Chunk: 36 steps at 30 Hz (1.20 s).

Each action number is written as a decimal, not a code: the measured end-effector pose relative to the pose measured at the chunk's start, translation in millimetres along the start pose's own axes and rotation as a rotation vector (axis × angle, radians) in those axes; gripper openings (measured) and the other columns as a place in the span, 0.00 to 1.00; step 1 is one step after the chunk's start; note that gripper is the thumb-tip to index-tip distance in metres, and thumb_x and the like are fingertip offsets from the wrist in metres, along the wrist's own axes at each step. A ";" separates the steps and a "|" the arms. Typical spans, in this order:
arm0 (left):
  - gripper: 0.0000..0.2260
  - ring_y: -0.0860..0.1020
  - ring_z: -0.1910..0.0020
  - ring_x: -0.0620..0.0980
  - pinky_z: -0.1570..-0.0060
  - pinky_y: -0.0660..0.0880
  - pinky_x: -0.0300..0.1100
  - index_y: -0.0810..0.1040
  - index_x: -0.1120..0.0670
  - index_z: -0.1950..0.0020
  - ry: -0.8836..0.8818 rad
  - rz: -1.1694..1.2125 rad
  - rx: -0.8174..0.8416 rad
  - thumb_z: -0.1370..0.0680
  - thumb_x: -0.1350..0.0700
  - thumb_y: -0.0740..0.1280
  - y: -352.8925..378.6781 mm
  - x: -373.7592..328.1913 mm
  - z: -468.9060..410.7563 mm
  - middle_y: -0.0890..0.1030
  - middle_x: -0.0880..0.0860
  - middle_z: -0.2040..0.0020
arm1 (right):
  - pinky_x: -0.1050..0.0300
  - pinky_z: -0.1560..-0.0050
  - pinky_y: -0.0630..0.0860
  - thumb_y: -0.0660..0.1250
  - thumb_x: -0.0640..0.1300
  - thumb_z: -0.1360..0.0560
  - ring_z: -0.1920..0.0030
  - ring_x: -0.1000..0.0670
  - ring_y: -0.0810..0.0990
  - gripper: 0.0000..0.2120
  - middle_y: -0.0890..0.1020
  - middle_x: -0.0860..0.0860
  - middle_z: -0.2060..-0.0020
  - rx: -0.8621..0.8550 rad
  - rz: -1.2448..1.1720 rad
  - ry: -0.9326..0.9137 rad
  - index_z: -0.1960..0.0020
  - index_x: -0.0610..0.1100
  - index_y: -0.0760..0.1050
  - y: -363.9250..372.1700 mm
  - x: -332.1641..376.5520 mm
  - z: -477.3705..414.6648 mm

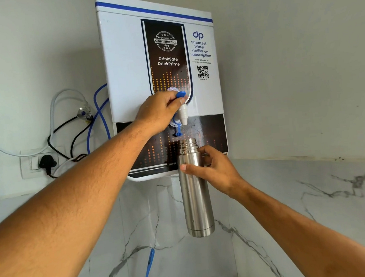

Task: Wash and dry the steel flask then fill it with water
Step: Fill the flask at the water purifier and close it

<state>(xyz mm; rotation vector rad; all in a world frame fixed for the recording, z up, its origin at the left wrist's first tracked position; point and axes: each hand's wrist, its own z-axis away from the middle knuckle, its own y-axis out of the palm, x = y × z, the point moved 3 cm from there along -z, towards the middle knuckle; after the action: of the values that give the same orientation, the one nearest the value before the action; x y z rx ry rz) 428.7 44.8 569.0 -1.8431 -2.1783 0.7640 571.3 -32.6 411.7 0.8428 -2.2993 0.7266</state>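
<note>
Head view suggests filling: left hand [156, 113] pinches blue plastic tap lever [180, 94], right hand [215, 168] grips cylindrical steel flask [196, 205] beneath it, next needing steady alignment.

Black plug [47, 163] in wall socket [27, 170], white hose [67, 90], marble backsplash [291, 195]

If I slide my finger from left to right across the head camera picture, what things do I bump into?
black plug → blue tube → left hand, pinching the blue tap lever → steel flask, gripped by the right hand
</note>
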 end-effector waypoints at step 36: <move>0.30 0.83 0.52 0.36 0.50 0.81 0.43 0.75 0.40 0.38 -1.065 0.233 -0.059 0.35 0.46 0.85 -70.6 115.8 609.0 0.85 0.39 0.50 | 0.52 0.42 0.81 0.75 0.58 0.24 0.46 0.50 0.86 0.17 0.88 0.50 0.50 0.728 -0.241 0.409 0.41 0.49 0.79 329.0 -6.3 293.6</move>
<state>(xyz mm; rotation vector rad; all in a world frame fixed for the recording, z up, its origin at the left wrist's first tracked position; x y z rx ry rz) 64.7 -10.2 65.3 -1.9719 -2.4964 2.1347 248.5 -7.0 112.4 1.1254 -1.5295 1.4983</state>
